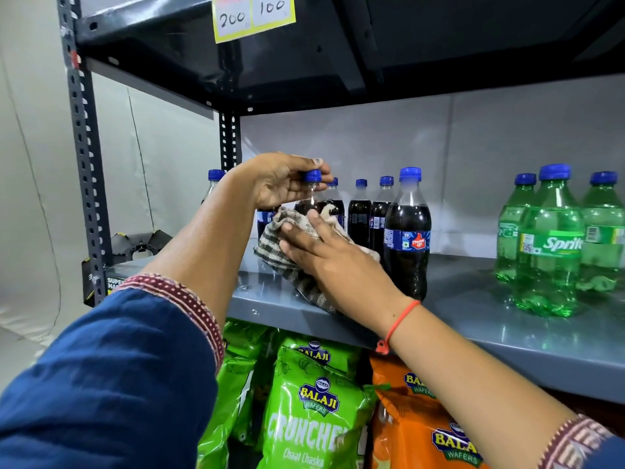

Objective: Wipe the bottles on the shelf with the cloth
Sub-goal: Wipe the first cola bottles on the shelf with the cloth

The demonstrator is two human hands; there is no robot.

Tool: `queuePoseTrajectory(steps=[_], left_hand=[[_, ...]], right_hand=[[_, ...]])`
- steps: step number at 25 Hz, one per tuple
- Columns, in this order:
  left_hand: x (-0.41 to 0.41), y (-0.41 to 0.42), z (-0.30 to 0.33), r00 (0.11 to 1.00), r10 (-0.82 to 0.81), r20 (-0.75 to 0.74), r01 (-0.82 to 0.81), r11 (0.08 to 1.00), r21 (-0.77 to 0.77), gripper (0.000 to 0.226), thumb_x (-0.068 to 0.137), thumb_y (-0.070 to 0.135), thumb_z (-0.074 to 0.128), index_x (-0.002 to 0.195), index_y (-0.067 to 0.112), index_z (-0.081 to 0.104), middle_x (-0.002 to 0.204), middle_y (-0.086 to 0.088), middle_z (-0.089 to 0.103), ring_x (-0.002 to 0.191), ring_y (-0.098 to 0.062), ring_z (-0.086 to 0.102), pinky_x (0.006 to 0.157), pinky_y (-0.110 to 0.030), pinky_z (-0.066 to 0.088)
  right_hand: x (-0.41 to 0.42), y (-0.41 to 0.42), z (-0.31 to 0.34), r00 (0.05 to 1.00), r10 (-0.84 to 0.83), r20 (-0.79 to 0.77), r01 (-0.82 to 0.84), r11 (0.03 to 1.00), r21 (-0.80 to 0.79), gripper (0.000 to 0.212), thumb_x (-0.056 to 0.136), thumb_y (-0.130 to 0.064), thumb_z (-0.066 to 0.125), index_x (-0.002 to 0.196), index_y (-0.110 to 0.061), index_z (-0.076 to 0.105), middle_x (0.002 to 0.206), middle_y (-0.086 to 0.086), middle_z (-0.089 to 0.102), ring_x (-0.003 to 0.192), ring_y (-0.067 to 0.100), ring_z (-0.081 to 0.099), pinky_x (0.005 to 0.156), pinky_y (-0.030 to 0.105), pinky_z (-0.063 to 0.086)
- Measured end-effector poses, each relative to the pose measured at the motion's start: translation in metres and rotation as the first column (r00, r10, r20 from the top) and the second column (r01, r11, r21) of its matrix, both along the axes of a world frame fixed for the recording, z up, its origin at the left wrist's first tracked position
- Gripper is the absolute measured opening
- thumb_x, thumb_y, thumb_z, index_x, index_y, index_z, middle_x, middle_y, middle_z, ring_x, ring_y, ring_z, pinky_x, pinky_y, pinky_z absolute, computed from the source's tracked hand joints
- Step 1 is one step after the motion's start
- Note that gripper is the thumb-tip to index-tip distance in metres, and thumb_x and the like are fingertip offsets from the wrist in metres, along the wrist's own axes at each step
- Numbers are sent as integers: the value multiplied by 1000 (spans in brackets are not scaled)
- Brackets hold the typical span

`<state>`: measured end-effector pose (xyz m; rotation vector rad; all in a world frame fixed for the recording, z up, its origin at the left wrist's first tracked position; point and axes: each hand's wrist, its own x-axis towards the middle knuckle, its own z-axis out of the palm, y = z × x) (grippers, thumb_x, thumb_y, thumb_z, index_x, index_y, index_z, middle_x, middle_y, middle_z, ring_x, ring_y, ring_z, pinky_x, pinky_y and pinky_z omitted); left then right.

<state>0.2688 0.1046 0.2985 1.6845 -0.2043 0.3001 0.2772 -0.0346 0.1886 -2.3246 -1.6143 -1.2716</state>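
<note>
My left hand (280, 182) grips the blue cap and neck of a dark cola bottle (309, 198) standing at the front of the grey shelf (507, 333). My right hand (324, 245) presses a striped grey-and-cream cloth (274, 242) against that bottle's body, hiding most of it. Several more cola bottles with blue caps stand behind and to the right, the nearest one (407, 238) just right of my right hand. A group of green Sprite bottles (548, 245) stands further right on the same shelf.
The dark shelf board above (338, 55) hangs low over the bottles, with a yellow price tag (253, 15). A perforated metal upright (84, 147) stands at the left. Green and orange wafer bags (311, 407) fill the shelf below.
</note>
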Motion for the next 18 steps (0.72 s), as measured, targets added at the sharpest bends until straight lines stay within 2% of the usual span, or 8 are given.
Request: queuePoseTrajectory(steps=[1,4,8,11,13,18], left_hand=[[0,0,0,1000,-2,-3,2,1000,-5,15,86,15,54,86,5,66,73,-4,74,70,-12,69,71,-21,55],[1,0,0,1000,1,-18,-1,1000,-4,15,85,14,55,86,4,66,72,-3,75,71,-12,69,70,-23,56],[3,1,1,1000,1,-19,-1,1000,3,16,86,15,53,89,5,65,72,-2,75,71,-11,70,73,-21,55],[2,0,0,1000,5,-21,-6,1000,-7,15,85,14,55,88,3,65,71,-3,75,68,-11,70,64,-21,57],[2,-1,1,1000,10,-2,-10,1000,11,16,85,13,54,89,2,65,70,-2,75,67,-11,70,60,-19,56],[2,-2,1,997,-4,-82,-1,998,-71,15,85,12,54,83,3,66,72,-6,74,67,-13,70,68,-24,58]], right_hand=[[1,-1,0,1000,-8,21,8,1000,-21,61,84,12,43,137,-14,31,152,5,22,139,38,7,112,47,18],[1,-4,6,1000,-17,21,14,995,101,56,85,11,43,135,-10,34,149,11,29,136,43,17,107,51,28],[3,0,2,998,-41,39,43,998,-55,59,88,7,39,140,-15,22,154,5,15,139,36,3,113,47,13],[5,-2,4,993,-98,65,96,995,34,58,91,1,35,142,-13,11,154,7,10,139,37,2,113,43,9],[5,-1,0,994,-89,60,87,996,31,56,94,-3,35,142,-12,9,154,8,10,139,37,2,113,43,6],[9,-1,7,992,-118,41,114,989,94,57,97,-13,37,141,-10,2,154,9,4,140,34,-1,114,41,6]])
